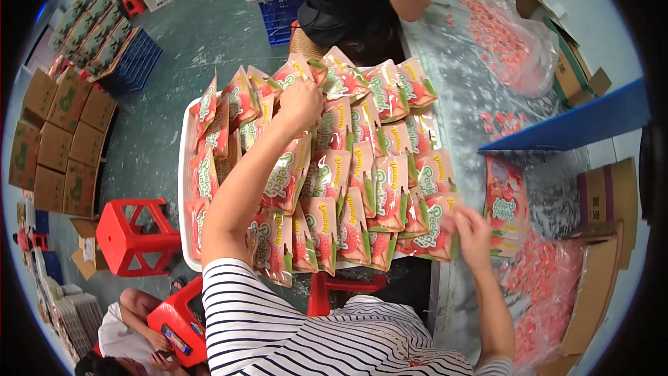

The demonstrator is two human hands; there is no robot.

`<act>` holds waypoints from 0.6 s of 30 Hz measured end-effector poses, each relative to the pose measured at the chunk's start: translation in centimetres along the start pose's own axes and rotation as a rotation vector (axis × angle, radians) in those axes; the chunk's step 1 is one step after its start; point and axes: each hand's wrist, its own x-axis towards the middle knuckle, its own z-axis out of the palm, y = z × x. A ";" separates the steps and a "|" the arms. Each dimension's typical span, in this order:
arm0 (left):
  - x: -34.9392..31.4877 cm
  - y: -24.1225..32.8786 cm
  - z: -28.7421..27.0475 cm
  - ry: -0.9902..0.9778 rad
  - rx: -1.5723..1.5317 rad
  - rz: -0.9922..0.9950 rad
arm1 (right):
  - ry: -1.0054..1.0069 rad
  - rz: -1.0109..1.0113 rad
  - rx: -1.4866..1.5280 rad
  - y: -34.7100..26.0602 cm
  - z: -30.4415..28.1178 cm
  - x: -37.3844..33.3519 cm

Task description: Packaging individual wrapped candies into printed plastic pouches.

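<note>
A white plastic crate (186, 188) in front of me is packed with rows of pink-and-green printed pouches (326, 174), mostly standing tilted against one another. My left arm reaches across it. At the far row, my left hand (300, 103) is curled down against a pouch (292, 69); its fingertips are hidden among the packs. By the crate's near right corner, my right hand (473, 233) is beside the edge of another pouch (433, 230), its fingers bent and smeared by motion. On the table to its right lies a short stack of similar pouches (506, 202).
Small pink wrapped pieces (550, 271) lie on the grey table (452, 49), with a clear bag of them (511, 42) farther off. A blue board (570, 122) crosses the table. A person in black (355, 0) sits beyond the crate. Red stools (132, 237) stand left.
</note>
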 end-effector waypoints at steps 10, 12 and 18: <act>3.4 6.3 1.8 0.035 0.554 0.272 | 0.811 0.339 0.360 12.1 -10.7 -24.3; 3.9 2.8 2.7 0.038 0.552 0.173 | 0.844 0.339 0.384 12.0 -11.0 -25.8; 5.3 2.9 4.9 -0.145 0.600 0.229 | 0.869 0.234 0.119 12.2 -13.5 -24.0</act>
